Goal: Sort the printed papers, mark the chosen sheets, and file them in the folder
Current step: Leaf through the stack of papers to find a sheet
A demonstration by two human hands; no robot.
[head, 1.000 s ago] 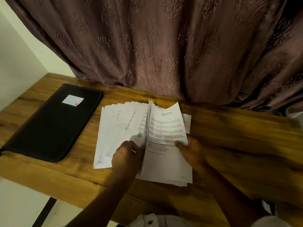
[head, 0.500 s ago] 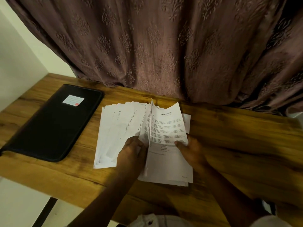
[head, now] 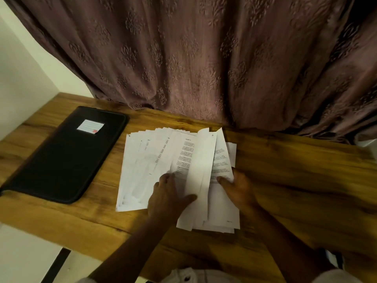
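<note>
A head-worn camera looks down on a wooden desk (head: 306, 170), with a patterned mauve curtain (head: 204, 58) hanging along its far edge at 12 o'clock. At 9 o'clock from the papers lies a closed black zip folder (head: 67, 154) with a small white label (head: 90, 126) on its cover, well apart from both hands.

In the middle of the desk the printed papers form two groups. The fanned sheets (head: 142, 170) spread toward 9 o'clock, with columns of print showing along their stepped edges. The unsorted pile (head: 222, 211) sits toward 3 o'clock. Between them one loose sheet (head: 201, 166) stands curved up on edge, its blank back facing the camera.

The left hand (head: 169, 195) lies spread and flat on the fanned sheets, its thumb reaching across to the lower edge of the raised sheet. The right hand (head: 238, 188) pinches the right edge of the unsorted pile, one digit on top; the others are hidden beneath.

This looks like the sorting step, with each page leafed from one group to the other. No pen is in view and nothing has been filed. The next move probably calls for laying the raised sheet flat at 9 o'clock without disturbing the fan, then peeling a single page from the pile.
</note>
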